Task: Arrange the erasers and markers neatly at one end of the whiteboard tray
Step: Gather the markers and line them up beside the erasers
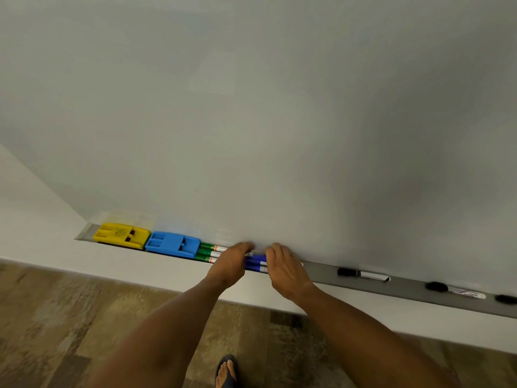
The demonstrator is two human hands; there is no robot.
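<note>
A yellow eraser (120,235) lies at the left end of the grey whiteboard tray (321,271), with a blue eraser (172,245) touching its right side. Three green markers (210,253) lie side by side right of the blue eraser. Blue markers (257,263) follow, partly hidden between my hands. My left hand (230,264) rests over the joint between green and blue markers, fingers curled down on them. My right hand (283,266) covers the right ends of the blue markers. Two black-capped markers (363,274) (454,291) lie apart further right, and another black cap (505,299) shows at the edge.
The whiteboard (279,121) fills the upper view. A white ledge (167,273) runs below the tray. Below are a brown patterned floor (70,326) and my sandalled foot (226,371).
</note>
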